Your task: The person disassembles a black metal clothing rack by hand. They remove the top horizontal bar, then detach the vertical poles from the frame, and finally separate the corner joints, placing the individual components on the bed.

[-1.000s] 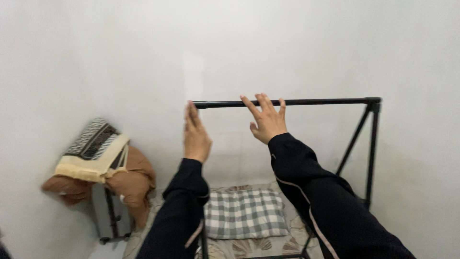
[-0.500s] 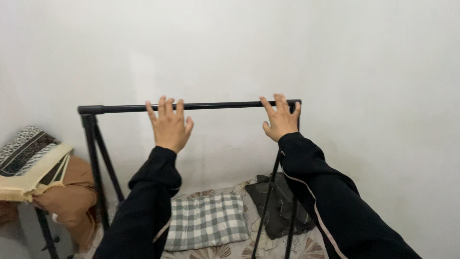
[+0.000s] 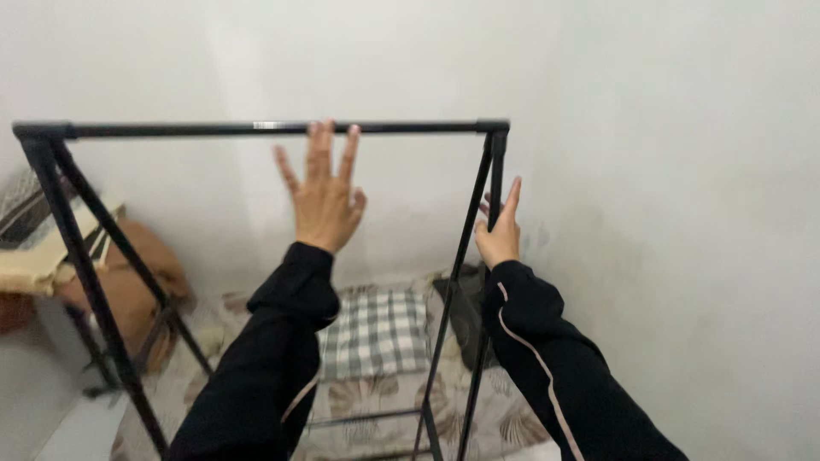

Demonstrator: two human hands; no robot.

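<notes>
A black metal clothes rack (image 3: 171, 130) stands in front of me, with a horizontal top bar and slanted legs at both ends. My left hand (image 3: 322, 192) is raised with fingers spread, its fingertips touching the top bar near the middle. My right hand (image 3: 501, 229) is lower, fingers extended, resting against the rack's right legs (image 3: 465, 256) just under the corner joint. Neither hand holds anything. Both arms wear black sleeves.
A white wall is close behind and to the right. On the floor lie a leaf-patterned mattress (image 3: 384, 410), a checked pillow (image 3: 376, 333) and a dark bag (image 3: 465, 312). At the left, folded cloths (image 3: 34, 248) and a brown garment (image 3: 128, 290) are piled on a stand.
My right hand has left the top bar and dropped to the right legs. My left hand has opened on the bar. The view has shifted so the rack's right end sits nearer the middle.
</notes>
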